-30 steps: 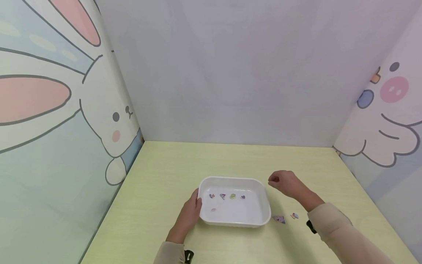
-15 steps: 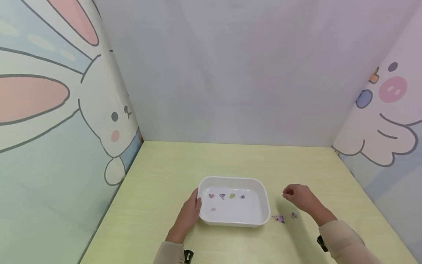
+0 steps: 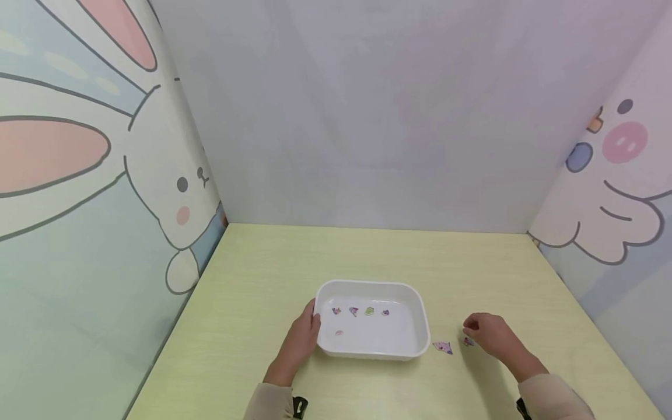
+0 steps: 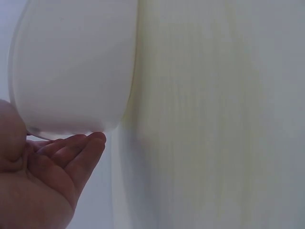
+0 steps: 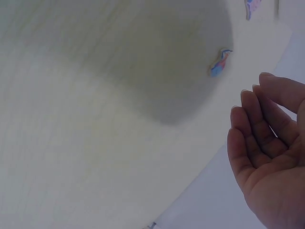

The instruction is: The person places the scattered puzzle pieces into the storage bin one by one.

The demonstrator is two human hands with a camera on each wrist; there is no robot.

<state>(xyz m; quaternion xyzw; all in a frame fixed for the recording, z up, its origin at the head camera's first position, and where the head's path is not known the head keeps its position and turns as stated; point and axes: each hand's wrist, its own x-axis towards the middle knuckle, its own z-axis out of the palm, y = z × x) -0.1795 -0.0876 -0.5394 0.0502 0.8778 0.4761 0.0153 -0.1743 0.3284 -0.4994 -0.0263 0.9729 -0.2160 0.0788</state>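
A white rectangular tray (image 3: pixel 378 338) stands on the table, and my left hand (image 3: pixel 299 338) grips its left side. The thumb lies over the rim; in the left wrist view the fingers (image 4: pixel 86 157) touch the outer wall. Inside are several small colourful flat cut-outs, among them a green one (image 3: pixel 370 311) and a pale pink one (image 3: pixel 339 333). My right hand (image 3: pixel 490 335), fingers loosely bent and holding nothing, hovers beside a small blue-and-red cut-out (image 5: pixel 219 64). Between that cut-out and the tray lies a larger pink-purple cut-out (image 3: pixel 443 347).
A pale yellow-green table (image 3: pixel 262 256) lies under everything. Behind it hangs a plain greyish backdrop (image 3: pixel 367 116). Side panels carry a rabbit drawing (image 3: pixel 178 151) on the left and a pink-snouted animal drawing (image 3: pixel 625 143) on the right.
My right hand has come away from the tray's far right corner, moving right and nearer to me, to the small cut-out. The left hand and tray stay in place.
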